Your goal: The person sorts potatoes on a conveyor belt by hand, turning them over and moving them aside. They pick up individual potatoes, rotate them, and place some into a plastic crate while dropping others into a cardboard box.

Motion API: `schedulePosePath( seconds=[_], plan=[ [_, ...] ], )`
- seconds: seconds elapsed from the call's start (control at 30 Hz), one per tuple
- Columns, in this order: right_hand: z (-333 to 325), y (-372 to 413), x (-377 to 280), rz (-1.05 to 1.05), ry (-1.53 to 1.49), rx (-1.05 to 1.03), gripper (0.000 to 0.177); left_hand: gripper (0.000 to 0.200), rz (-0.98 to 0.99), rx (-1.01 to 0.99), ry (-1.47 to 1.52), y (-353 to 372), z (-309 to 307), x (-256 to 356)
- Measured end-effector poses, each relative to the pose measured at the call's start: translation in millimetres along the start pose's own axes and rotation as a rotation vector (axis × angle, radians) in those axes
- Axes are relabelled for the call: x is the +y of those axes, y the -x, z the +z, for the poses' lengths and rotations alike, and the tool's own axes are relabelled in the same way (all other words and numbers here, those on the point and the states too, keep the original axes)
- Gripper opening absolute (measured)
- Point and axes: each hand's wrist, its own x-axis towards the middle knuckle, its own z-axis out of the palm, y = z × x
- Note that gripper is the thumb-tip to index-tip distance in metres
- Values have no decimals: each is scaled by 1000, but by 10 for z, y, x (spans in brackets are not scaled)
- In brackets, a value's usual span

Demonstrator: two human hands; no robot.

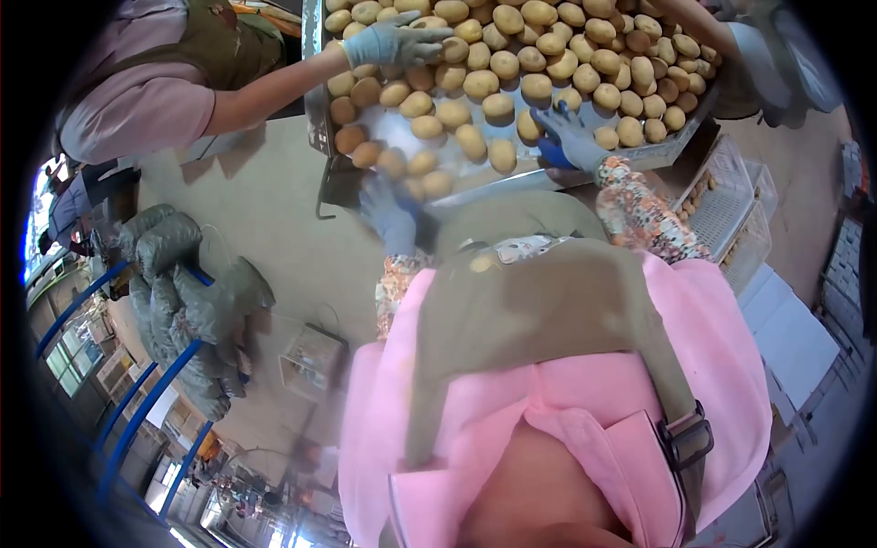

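Potatoes (pixel 470 142) lie loose over a metal sorting table (pixel 484 187), piled thickest at the far side and right. My left hand (pixel 389 216), in a grey-blue glove, is at the near left edge. Its fingers are smeared by motion, close beside a few blurred potatoes (pixel 429 185). Farther right my right hand (pixel 571 139), in a grey glove with blue fingertips, reaches over the tray surface. Its fingers are spread, the tips right at a potato (pixel 529 126) and another just beyond. Flowered sleeve covers show on both forearms.
Across on the left, a co-worker's gloved hand (pixel 397 44) rests over the potatoes; another person's arm (pixel 703 26) reaches in at the far right. Plastic crates (pixel 726 196) holding some potatoes stand at right. Filled sacks (pixel 178 274) hang near blue bars; a crate (pixel 311 362) sits on the floor.
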Motion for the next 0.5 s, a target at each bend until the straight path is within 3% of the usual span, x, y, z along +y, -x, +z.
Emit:
schedulePosePath(
  seconds=[0.03, 0.1, 0.13, 0.2, 0.27, 0.3, 0.33, 0.4, 0.43, 0.47, 0.5],
  plan=[
    [-166, -141, 28, 1, -7, 12, 36, 67, -79, 13, 133, 26, -59, -26],
    [-491, -454, 169, 632, -1217, -770, 42, 67, -105, 12, 131, 116, -159, 20],
    [-410, -569, 217, 635, -1228, -762, 42, 67, -137, -2, 134, 178, -187, 73],
    [-181, -899, 253, 355, -1070, -244, 38, 68, -83, 9, 112, 224, -192, 158],
    [-270, -1223, 148, 291, -485, 211, 39, 67, -3, 5, 291, 210, -159, 295],
    [-146, -1223, 73, 308, -351, 159, 41, 67, -111, -41, 499, 199, -399, 636],
    [-48, -1172, -31, 228, -30, -104, 46, 67, -144, -66, 503, 155, -188, 602],
    [-37, -928, -254, 31, -145, -294, 45, 68, -70, -150, 393, 109, -358, 919],
    [108, -750, -327, 30, -159, -292, 45, 70, 3, -250, 299, 93, -522, 1184],
    [291, -555, -360, -63, -197, -160, 40, 73, 76, -347, 209, 45, -721, 1461],
    [407, -445, -286, -156, -231, -29, 36, 75, -88, -585, -40, -60, -951, 1801]
  ],
)
